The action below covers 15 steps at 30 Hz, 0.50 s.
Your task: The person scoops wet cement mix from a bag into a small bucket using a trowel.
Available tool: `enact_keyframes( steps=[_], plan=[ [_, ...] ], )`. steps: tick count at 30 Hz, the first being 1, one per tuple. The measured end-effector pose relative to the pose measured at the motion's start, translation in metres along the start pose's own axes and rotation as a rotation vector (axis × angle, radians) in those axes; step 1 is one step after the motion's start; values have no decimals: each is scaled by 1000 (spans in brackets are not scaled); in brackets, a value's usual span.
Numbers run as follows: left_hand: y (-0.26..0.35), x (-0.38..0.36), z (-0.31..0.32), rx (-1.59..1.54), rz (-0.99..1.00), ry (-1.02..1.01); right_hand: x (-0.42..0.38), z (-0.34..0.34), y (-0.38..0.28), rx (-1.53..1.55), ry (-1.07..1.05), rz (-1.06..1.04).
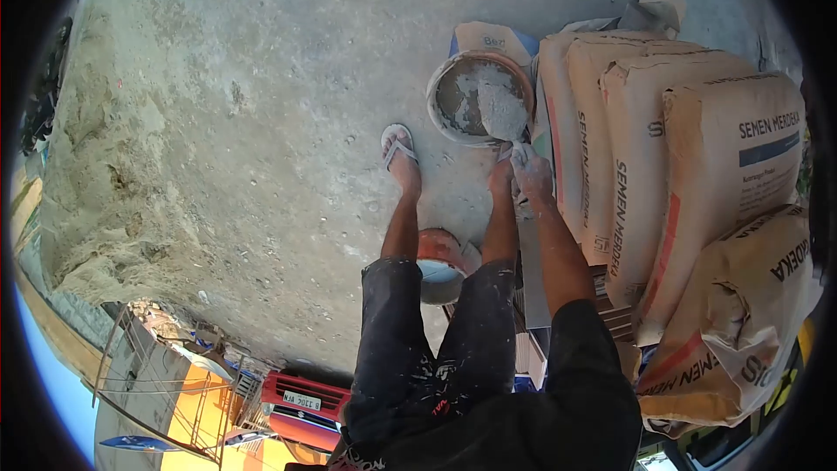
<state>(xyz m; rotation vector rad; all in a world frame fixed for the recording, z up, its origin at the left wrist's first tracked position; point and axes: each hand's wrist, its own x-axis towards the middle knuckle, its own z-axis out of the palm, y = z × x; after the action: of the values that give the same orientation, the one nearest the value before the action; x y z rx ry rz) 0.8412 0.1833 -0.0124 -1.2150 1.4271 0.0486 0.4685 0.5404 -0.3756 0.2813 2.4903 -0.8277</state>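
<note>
Grey paste (459, 103) is lying in the bucket (433, 109); beside its rim your right hand (533, 177) is gripping a trowel (504, 113), likely weighing blade-heavy: hold the handle. Left fingers unseen.

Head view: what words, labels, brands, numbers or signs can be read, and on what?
"SEMEN MERDEKA": sack with dark blue band.
"SEMEN MERDEKA": two neighbouring sacks.
"SEMEN", "MERDEKA": crumpled sack.
Too small, blurred or cut off to read for sure: small print and stray letters on the sacks, number plate on the red vehicle, lettering on the shorts, print on the paper scrap beside the basin.
</note>
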Motion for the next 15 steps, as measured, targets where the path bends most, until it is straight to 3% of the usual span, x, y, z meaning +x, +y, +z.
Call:
enact_keyframes(
  steps=[1,2,4,9,15],
  plan=[
    [6,-11,-5,19,-30,-19,13,1,6,-26,-87,-34],
    [-52,-9,27,40,-58,-33,22,2,11,-46,-170,-68],
    [-85,-11,46,61,-93,-51,29,7,11,-83,-206,-60],
    [-104,2,60,65,-84,-34,50,-6,8,-146,-263,-182],
    [-101,8,62,52,-67,-2,61,8,-11,-147,-225,-55]
  ],
)
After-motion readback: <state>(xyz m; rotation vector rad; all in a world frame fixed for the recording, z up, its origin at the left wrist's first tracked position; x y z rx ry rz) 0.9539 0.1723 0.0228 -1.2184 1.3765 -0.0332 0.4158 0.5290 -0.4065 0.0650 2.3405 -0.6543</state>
